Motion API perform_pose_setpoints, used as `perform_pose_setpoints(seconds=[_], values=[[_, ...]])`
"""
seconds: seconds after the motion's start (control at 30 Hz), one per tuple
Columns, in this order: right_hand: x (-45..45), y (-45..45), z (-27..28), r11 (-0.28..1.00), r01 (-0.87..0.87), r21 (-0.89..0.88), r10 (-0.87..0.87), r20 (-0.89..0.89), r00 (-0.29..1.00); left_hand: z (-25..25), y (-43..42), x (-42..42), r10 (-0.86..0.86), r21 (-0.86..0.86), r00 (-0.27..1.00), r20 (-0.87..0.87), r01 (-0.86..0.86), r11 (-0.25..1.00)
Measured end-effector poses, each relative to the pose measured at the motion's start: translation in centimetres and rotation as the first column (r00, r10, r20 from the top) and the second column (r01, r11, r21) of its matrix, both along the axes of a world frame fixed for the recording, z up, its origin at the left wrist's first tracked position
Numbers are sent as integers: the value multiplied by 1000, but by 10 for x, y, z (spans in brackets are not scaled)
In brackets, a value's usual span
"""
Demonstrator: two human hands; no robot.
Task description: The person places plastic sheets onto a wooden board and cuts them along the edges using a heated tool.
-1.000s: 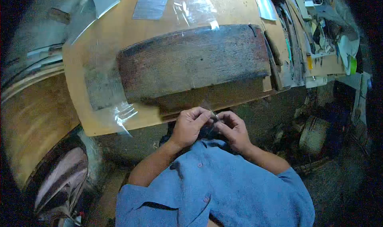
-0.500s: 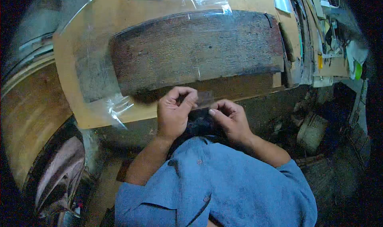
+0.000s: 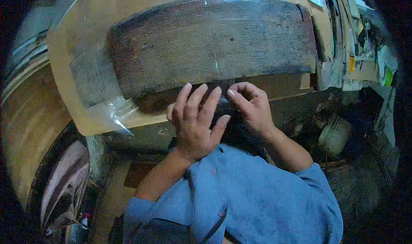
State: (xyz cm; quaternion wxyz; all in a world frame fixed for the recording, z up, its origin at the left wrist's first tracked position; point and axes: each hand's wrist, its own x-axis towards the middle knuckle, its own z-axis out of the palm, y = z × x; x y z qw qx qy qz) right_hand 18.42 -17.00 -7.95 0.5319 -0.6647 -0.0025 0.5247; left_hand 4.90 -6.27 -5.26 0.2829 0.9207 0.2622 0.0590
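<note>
My left hand (image 3: 195,119) is open, back upward, its fingers spread at the front edge of a dark, worn, ribbed mat (image 3: 214,42). Beside it on the right, my right hand (image 3: 254,109) is closed in a pinch, thumb against forefinger. Between the two hands there is a thin, dark, partly see-through patch, too faint to name. Whether the right fingertips hold it cannot be made out. The mat lies on a tan board (image 3: 62,68) at waist height, just beyond both hands.
Clear plastic film (image 3: 116,115) sticks to the board's front left corner. Strips and tools (image 3: 356,42) crowd the right side. A round, grimy object (image 3: 335,137) sits low at the right. Crumpled pale cloth (image 3: 68,171) lies low at the left, near a curved brown panel (image 3: 25,119).
My left hand has gone from a pinch to spread fingers and turned its back upward. The right hand stays pinched and sits slightly higher in view. The view has shifted a little.
</note>
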Motion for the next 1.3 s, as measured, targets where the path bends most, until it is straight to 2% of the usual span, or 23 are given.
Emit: perform_pose_setpoints(seconds=[0.13,0.23,0.3,0.33,0.4,0.43,0.5,0.53,0.6,0.73,0.93,1.03,1.07,1.13,1.2,1.23,1.3], values=[[-2,-1,-7,999,29,22,-29,12,999,-4,-6,8,-80,36,981,-176,87,996],[1,-4,-8,999,-37,7,36,77,996,-6,-7,14,-92,35,959,-270,105,994],[1,-5,-4,999,-33,-26,39,246,969,-8,-8,15,-95,33,947,-306,111,993],[1,-7,-3,999,-33,-29,39,245,969,-9,-9,15,-93,47,949,-302,113,992],[3,-10,-1,995,-90,44,38,664,747,-12,-11,13,-92,62,949,-301,115,991],[7,-9,3,995,-90,44,38,662,749,-13,-12,13,-81,78,953,-293,108,991],[19,-7,9,959,-233,-159,268,773,574,-15,-13,13,-72,93,956,-285,102,990],[22,-10,7,960,-232,-160,268,774,574,-15,-14,13,-67,89,957,-284,95,991],[28,-14,3,898,-326,-296,420,799,430,-15,-15,15,-61,84,957,-284,88,993],[31,-20,-2,880,-343,-329,458,780,426,-15,-17,16,-52,84,953,-298,81,993],[30,-19,-4,906,-342,-248,388,811,438,-17,-17,16,-48,94,952,-304,80,992],[32,-17,2,900,-349,-263,411,781,470,-17,-17,15,-45,106,953,-299,81,991],[33,-18,3,934,-286,-214,338,789,513,-16,-17,16,-44,112,952,-304,82,990],[43,-20,5,969,-187,-162,233,849,474,-14,-17,17,-42,104,952,-302,77,992],[69,-21,5,985,-93,-145,168,930,327,-13,-18,17,-43,97,957,-287,74,993],[84,-19,5,994,-6,-107,104,949,298,-13,-19,17,-34,91,959,-283,63,994],[117,-17,10,974,103,-202,189,974,127,-15,-20,19,-35,88,967,-252,59,994]])
